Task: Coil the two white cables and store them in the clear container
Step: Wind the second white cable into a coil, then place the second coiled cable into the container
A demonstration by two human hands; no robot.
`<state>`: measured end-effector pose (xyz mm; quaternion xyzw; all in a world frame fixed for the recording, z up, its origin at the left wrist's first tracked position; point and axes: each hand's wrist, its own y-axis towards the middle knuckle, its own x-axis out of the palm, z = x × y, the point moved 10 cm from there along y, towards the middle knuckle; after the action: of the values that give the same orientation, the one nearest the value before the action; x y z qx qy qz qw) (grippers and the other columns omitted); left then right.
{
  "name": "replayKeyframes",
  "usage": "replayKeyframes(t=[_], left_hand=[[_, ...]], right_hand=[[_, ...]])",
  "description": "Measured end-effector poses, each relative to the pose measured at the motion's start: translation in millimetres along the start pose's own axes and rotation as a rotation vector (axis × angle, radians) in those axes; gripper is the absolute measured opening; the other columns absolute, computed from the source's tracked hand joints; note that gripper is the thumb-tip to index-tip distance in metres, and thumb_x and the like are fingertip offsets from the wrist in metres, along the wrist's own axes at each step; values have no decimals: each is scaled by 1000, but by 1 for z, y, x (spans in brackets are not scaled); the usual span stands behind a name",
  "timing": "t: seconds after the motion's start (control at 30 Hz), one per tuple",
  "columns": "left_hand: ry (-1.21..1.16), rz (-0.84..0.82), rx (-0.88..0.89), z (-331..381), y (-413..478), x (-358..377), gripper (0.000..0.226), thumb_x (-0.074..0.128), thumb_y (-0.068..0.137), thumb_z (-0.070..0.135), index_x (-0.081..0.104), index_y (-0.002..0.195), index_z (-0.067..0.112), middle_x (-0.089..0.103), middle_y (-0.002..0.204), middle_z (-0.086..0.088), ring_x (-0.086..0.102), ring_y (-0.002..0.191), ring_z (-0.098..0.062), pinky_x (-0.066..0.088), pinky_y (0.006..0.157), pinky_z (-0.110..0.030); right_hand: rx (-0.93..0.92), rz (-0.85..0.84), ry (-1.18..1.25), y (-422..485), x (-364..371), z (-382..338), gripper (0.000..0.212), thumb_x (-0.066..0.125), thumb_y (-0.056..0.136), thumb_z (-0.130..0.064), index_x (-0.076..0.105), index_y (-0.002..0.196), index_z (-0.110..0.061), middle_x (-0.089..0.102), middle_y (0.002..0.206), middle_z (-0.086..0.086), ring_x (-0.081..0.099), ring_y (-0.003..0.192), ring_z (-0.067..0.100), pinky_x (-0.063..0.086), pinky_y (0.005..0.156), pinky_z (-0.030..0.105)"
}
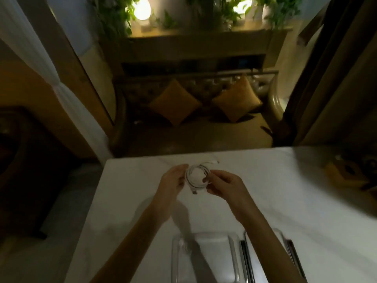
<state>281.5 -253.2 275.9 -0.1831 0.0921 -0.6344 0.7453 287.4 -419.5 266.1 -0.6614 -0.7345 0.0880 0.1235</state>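
White cable (197, 176), wound into a small round coil, is being held above the table (285, 201) between both hands. The left hand (173, 178) is being kept at the coil's left edge, palm turned inward and fingers lightly curved against the loops; whether it is truly gripping cannot be told. The right hand (222, 184) is being closed on the coil's right side, the loops being pinched between thumb and fingertips. A short tail with a plug is being left hanging below the coil, and another end is sticking out at the upper right. Both bare forearms are being stretched forward from the lower edge of the view.

The table is being covered by a smooth white cloth, dimly lit, with the arms' shadows falling across it. Near the lower edge, between the forearms, the clear container (206, 260) is standing open, rectangular with rounded corners and glassy walls. Just beside it on the right, a second clear piece (285, 250) with dark edge strips is being partly hidden by the right forearm.

Beyond the table, a sofa (195, 127) with two mustard cushions (175, 103) is being seen, and behind it a shelf carrying leafy plants (114, 15) and a glowing lamp (141, 8).
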Motion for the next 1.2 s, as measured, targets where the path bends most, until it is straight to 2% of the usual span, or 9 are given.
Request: replayKeyframes(t=[0.17, 0.23, 0.4, 0.53, 0.7, 0.83, 0.9, 1.1, 1.2], left_hand=[[313, 2, -125, -127, 12, -33, 27, 41, 99, 7, 48, 125, 7, 52, 120, -12, 49, 111, -27, 43, 88, -24], [498, 35, -297, -189, 12, -51, 42, 46, 96, 19, 39, 137, 12, 47, 127, -1, 49, 118, -25, 44, 95, -31], [726, -103, -585, -374, 31, -78, 81, 52, 77, 47, 28, 144, 9, 45, 144, -17, 50, 125, -34, 45, 103, -43], [781, -110, -591, -340, 13, -64, 78, 46, 88, 1, 1, 151, 6, 32, 150, -22, 45, 129, -37, 44, 103, -42], [858, -104, -579, -335, 15, -68, 79, 49, 86, -3, 4, 150, 6, 31, 151, -19, 43, 130, -35, 42, 103, -37], [855, -57, -600, -342, 15, -75, 81, 52, 81, -2, 10, 149, 7, 34, 149, -18, 43, 131, -35, 42, 102, -36], [872, -20, -593, -340, 15, -75, 82, 52, 78, -2, 12, 149, 10, 31, 150, -17, 39, 133, -34, 41, 105, -38], [1413, -8, -113, -286, 38, -13, 72, 55, 86, 16, 18, 147, 10, 25, 153, -16, 24, 140, -34, 23, 115, -40], [1465, -186, 133, -282, 61, 66, 59, 51, 88, 12, 30, 143, 13, 43, 142, -15, 37, 133, -30, 27, 112, -38]], right_hand=[[320, 182, 40, -38, -22, 159, 15, 62, 87, -6, 70, 86, 6, 62, 73, 16, 59, 69, 22, 56, 72, 28], [508, 205, 21, -56, -23, 227, 12, 63, 83, -6, 68, 81, 5, 59, 73, 18, 55, 73, 25, 52, 70, 29], [839, 300, 51, -64, -23, 340, 7, 63, 82, 1, 62, 75, -1, 63, 79, 17, 60, 66, 19, 53, 68, 29], [922, 418, 171, -46, -30, 393, 16, 68, 79, -1, 63, 93, 7, 62, 78, 15, 62, 77, 26, 55, 84, 40], [946, 518, 302, -32, -43, 454, 39, 74, 75, -4, 62, 111, 4, 66, 91, 18, 63, 76, 24, 56, 72, 35], [961, 406, 325, -31, -32, 465, 6, 65, 85, -3, 63, 91, -4, 62, 117, 28, 60, 90, 23, 56, 83, 34], [977, 423, 305, -38, -31, 439, 12, 62, 86, 0, 63, 98, 3, 66, 99, 21, 63, 84, 21, 57, 76, 29], [936, 202, 272, -44, -29, 396, 27, 85, 56, -18, 71, 76, -5, 66, 76, 11, 60, 76, 21, 52, 92, 36], [781, 367, 248, -59, -78, 357, 10, 71, 79, -13, 73, 81, -4, 66, 72, 12, 58, 63, 19, 50, 67, 31]])
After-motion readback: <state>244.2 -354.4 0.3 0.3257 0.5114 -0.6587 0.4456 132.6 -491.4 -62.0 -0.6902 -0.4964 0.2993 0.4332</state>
